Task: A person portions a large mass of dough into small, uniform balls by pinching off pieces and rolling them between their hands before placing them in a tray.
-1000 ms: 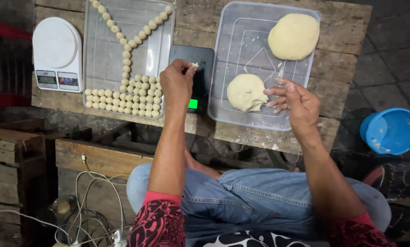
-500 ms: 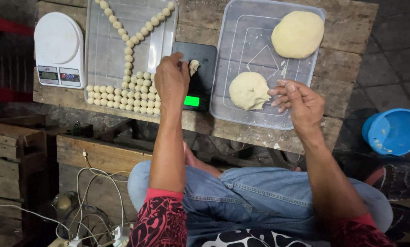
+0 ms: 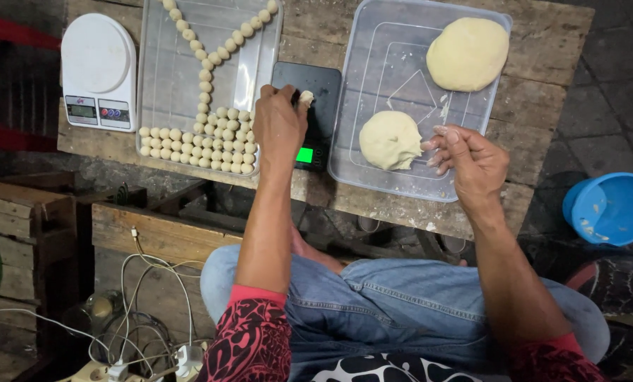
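Left hand (image 3: pixel 279 126) fingers pinched on dough bit (image 3: pixel 306 97) over black scale (image 3: pixel 309 106); right hand (image 3: pixel 472 159) fingers loosely apart.

Free: bare floor of right tray (image 3: pixel 401 53) between my two dough lumps, room to pass | Blocked: left tray (image 3: pixel 154 85) crowded with dough balls (image 3: pixel 203 141) along near edge | My left hand (image 3: pixel 279 124) covers black scale (image 3: pixel 316 78) | white scale (image 3: pixel 98 71) occupies far left corner

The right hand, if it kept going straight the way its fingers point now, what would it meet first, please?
Most likely the smaller dough lump in the clear tray: the right hand has its fingertips aimed at its edge, close by, though height above it is unclear.
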